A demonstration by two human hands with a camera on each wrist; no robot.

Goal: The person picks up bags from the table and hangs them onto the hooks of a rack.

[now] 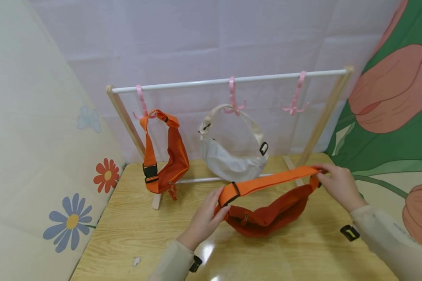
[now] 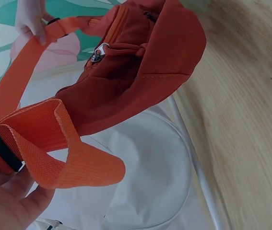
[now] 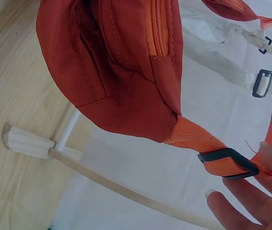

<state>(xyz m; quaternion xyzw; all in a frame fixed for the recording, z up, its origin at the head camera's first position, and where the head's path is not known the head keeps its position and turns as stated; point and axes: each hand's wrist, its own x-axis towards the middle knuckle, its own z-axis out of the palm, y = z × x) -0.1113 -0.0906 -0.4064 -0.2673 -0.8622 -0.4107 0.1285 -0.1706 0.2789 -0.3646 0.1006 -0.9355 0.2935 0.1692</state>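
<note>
A red-orange waist bag (image 1: 267, 224) hangs between my two hands over the wooden table, its pouch sagging under a bright orange strap (image 1: 274, 180). My left hand (image 1: 204, 218) grips the strap's left end beside a black slider buckle (image 2: 4, 147). In the left wrist view, a loop of webbing folds out past those fingers. My right hand (image 1: 340, 186) pinches the strap at the other end, close to a second black buckle (image 3: 228, 162). The pouch's zipper (image 3: 159, 28) shows in the right wrist view.
Behind stands a rack with a white rail (image 1: 197, 83) and wooden posts. Pink hooks hang from it: the left bears another orange bag (image 1: 177, 156), the middle a white bag (image 1: 232, 162). The right hook (image 1: 295, 95) is above my right hand. Painted walls flank the table (image 1: 126, 230).
</note>
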